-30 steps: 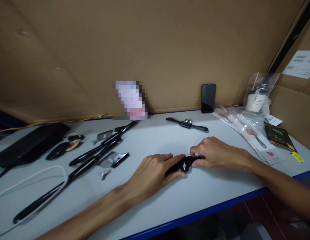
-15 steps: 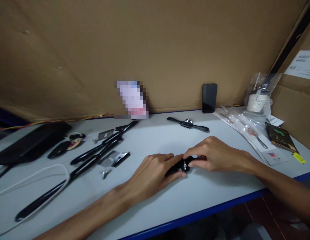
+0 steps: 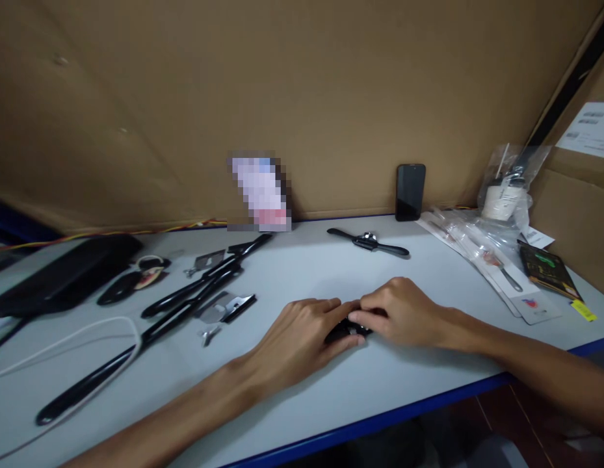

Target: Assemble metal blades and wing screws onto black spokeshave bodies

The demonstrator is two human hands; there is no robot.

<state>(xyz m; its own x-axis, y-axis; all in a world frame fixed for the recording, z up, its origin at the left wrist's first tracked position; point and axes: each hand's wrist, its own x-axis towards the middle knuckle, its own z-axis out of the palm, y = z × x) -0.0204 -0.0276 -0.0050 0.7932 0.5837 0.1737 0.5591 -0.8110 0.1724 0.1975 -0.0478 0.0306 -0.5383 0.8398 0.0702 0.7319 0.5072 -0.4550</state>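
My left hand (image 3: 302, 335) is closed around a black spokeshave (image 3: 349, 328), pressing it to the table. Most of the tool is hidden under my fingers. My right hand (image 3: 404, 313) bends over its middle, thumb and fingertips pinched where the silver wing screw sits; the screw itself is covered. Behind my hands lies a second spokeshave (image 3: 367, 242) with a shiny screw. Two more black spokeshave bodies (image 3: 209, 283) lie to the left, beside a metal blade with its cap (image 3: 228, 307) and a loose wing screw (image 3: 209, 335).
A dark phone (image 3: 409, 192) and a blurred-out screen (image 3: 262, 194) lean on the cardboard wall. Plastic-wrapped packets (image 3: 497, 266) and a bagged white cup (image 3: 501, 200) are at right. Left are a black case (image 3: 67, 273), keys (image 3: 131, 286) and a white cable (image 3: 133, 331).
My right hand has shifted slightly left and rolled over the spokeshave's middle, covering the wing screw that showed before. My left hand keeps its hold. The view has shifted slightly.
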